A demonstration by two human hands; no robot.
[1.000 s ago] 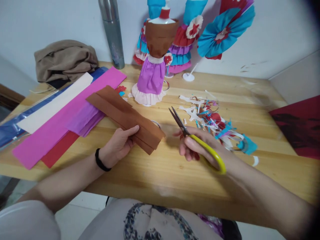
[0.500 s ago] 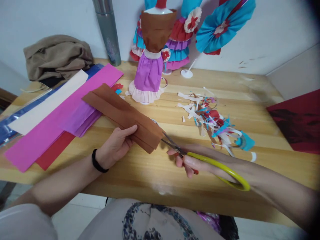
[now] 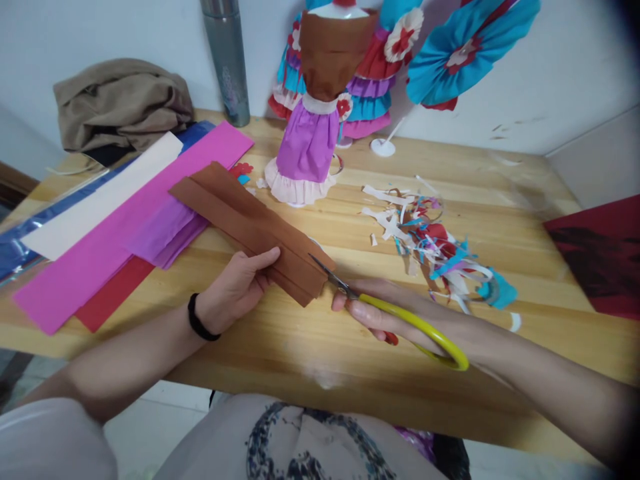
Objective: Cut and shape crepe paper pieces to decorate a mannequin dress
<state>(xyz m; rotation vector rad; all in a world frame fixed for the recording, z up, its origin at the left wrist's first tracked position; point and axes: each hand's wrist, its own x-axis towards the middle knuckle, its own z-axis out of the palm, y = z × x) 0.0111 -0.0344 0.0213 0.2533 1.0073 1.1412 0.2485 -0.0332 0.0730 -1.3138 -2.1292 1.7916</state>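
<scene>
Thumb on top, my left hand (image 3: 245, 280) grips a folded strip of brown crepe paper (image 3: 240, 227) by its lower edge, above the table. My right hand (image 3: 370, 310) holds scissors (image 3: 415, 327) with yellow handles. One scissor blade lies over the strip's right end; the other blade appears to be under the paper. Behind the strip stands a small dress form (image 3: 310, 143) in a brown paper top and a purple paper skirt with a pale ruffled hem.
Pink paper (image 3: 135, 213), a cream strip (image 3: 105, 193) and red paper (image 3: 115, 293) lie at the left. Paper scraps (image 3: 440, 247) are heaped on the right. A steel flask (image 3: 227, 67), a brown cloth (image 3: 123, 107) and a blue paper fan (image 3: 470, 53) are at the back.
The scissors have moved left, from the strip's right edge to with a blade over the paper. My left hand keeps its hold. The whole view has shifted slightly.
</scene>
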